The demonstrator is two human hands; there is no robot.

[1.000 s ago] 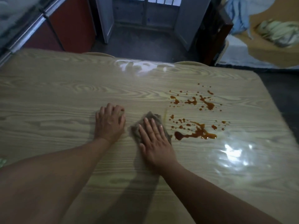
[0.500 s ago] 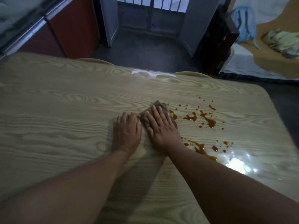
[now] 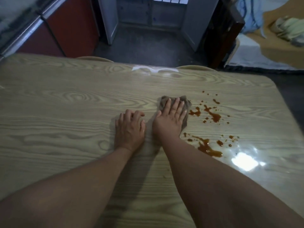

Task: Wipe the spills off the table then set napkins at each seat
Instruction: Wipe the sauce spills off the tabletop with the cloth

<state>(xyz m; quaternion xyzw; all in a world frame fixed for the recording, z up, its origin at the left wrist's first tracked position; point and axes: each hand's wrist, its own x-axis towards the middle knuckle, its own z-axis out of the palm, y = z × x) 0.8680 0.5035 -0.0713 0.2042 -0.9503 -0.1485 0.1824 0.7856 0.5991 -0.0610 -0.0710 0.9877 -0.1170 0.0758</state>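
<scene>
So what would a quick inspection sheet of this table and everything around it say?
Surface: wooden table, glossy, glare patches at the right and far edge.
Job's things: brown cloth; orange-brown spill beside it, a second patch nearer; no napkins seen.
Clutter: nothing seen.
Hands: right hand flat on the cloth; left hand resting bare on the table.
Cables: nothing seen.
Surroundings: red cabinet at far left, doorway beyond the table, chair tops at the far edge, bedding at far right.
</scene>
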